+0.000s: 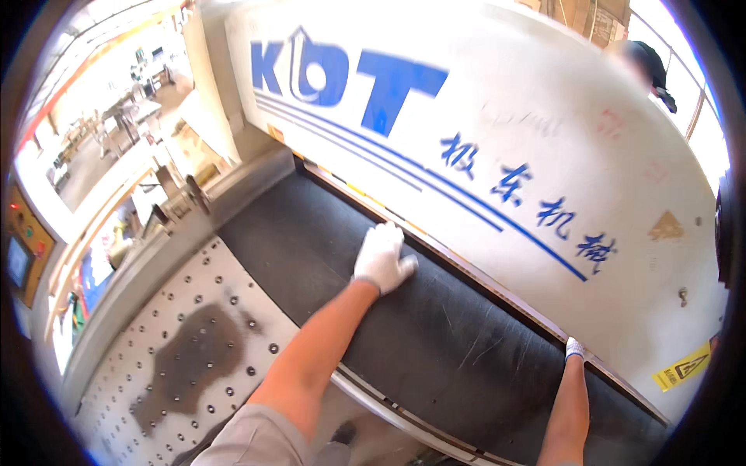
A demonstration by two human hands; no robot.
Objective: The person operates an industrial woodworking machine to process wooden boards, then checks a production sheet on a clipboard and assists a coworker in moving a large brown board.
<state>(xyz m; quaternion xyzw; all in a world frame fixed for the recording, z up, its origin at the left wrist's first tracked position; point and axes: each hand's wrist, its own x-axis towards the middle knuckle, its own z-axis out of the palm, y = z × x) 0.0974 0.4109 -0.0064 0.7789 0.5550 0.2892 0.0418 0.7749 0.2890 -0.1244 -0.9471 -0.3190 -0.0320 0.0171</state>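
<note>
My left hand (383,259), in a white work glove, lies flat with fingers spread on a black rubber bed (420,342) of a large machine, close to the slot under the machine's white housing (513,124). My right hand (574,349), also gloved in white, reaches to the same slot further right; only its wrist part shows, the fingers are hidden under the housing edge. Neither hand visibly holds anything.
A steel table studded with ball rollers (186,349) adjoins the black bed on the left, with a dark worn patch. An orange control box with buttons (25,242) stands at far left. A yellow warning sticker (682,367) sits on the housing. Another person's capped head (646,68) shows top right.
</note>
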